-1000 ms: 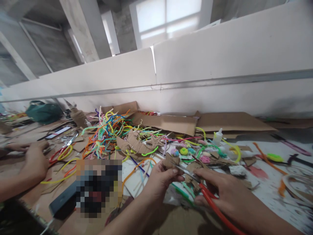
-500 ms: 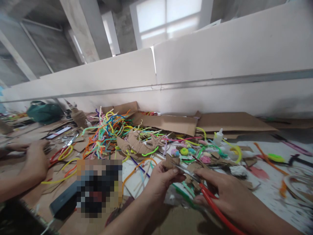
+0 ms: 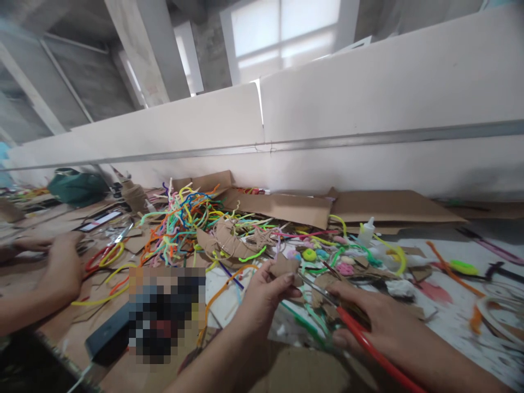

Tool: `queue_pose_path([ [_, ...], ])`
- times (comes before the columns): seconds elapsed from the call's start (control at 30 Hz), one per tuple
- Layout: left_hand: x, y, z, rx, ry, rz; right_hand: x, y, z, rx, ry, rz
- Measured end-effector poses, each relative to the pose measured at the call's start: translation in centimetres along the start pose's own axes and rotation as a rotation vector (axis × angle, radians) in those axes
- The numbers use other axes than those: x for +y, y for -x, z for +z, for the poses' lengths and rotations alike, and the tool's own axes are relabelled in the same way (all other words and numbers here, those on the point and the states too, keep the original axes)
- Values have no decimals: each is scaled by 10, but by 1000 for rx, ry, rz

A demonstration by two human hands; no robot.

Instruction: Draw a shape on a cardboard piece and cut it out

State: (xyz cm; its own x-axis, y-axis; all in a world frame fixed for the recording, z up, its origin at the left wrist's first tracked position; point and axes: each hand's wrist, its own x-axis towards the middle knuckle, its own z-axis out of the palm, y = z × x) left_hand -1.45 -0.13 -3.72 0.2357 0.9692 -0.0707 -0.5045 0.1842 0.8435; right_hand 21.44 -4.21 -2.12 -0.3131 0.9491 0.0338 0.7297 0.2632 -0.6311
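Between the thumb and fingers of my left hand [image 3: 266, 297] is a small piece of brown cardboard [image 3: 284, 268]. My right hand [image 3: 379, 316] is closed around red-handled scissors [image 3: 352, 323], whose metal blades point left at the lower right edge of that cardboard. Whether the blades touch it I cannot tell. Beneath both hands lie a larger cardboard sheet [image 3: 305, 368], green pipe cleaners and clear plastic. A crescent cardboard shape [image 3: 229, 240] wound with string lies beyond my left hand.
A heap of coloured pipe cleaners [image 3: 184, 218] fills the middle back. A glue bottle [image 3: 367, 232] stands upright at the right. Red and yellow scissors [image 3: 108, 254] lie at the left, near a co-worker's arm [image 3: 61, 273]. A dark box-shaped device [image 3: 112, 327] sits in front.
My left hand has turned the cardboard piece so that more of its flat face shows. The scissors have drawn slightly right, away from its middle.
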Motion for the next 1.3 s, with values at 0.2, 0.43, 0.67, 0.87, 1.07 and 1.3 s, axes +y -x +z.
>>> queue_pose_path([
  [0.2, 1, -2, -2, -16, 8, -35, 14, -5, 2, 209, -296, 49],
  [0.43, -19, 5, 0, -152, -41, -229, -4, 0, 8, 399, -547, -27],
  [0.67, -28, 12, 3, -222, -39, -310, -6, 1, 11, 268, -470, -79],
  [0.87, -17, 17, 9, -275, -247, -259, -5, 0, 14, 411, -598, -34],
  [1.07, -14, 12, 11, -145, -407, 20, -11, -3, 22, 352, -755, 96],
  [1.3, -13, 7, 8, -121, -231, -55, 19, -4, 24, 200, -681, 59],
])
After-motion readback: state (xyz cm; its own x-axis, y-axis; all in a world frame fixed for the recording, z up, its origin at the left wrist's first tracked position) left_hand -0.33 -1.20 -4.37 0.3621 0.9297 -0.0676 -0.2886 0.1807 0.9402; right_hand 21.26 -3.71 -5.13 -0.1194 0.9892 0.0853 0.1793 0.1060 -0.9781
